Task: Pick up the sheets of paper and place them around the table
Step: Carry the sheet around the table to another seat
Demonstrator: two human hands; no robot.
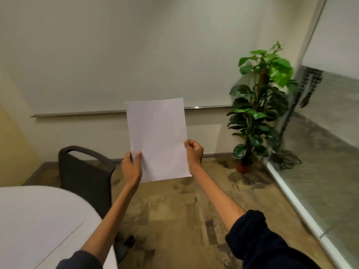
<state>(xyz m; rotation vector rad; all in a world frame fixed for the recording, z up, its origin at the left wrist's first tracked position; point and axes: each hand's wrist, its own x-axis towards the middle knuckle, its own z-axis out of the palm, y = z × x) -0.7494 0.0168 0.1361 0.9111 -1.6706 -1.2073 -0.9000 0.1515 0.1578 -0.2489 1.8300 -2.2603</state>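
1. Two hands hold one white sheet of paper (157,139) up in the air, to the right of the tabletop (38,220) and not touching it.
2. Left hand (132,166) pinches the paper's bottom left edge, thumb in front.
3. Right hand (194,151) pinches the paper's right edge.
4. Dark chair (85,171) stands just behind the tabletop.
5. Green plant (260,105) stands far to the right of the tabletop, in the corner.

paper sheet (158,140): matt, smooth. table (38,220): smooth, matt white top. chair (85,171): dark matt back. floor (194,210): mottled, worn-looking.
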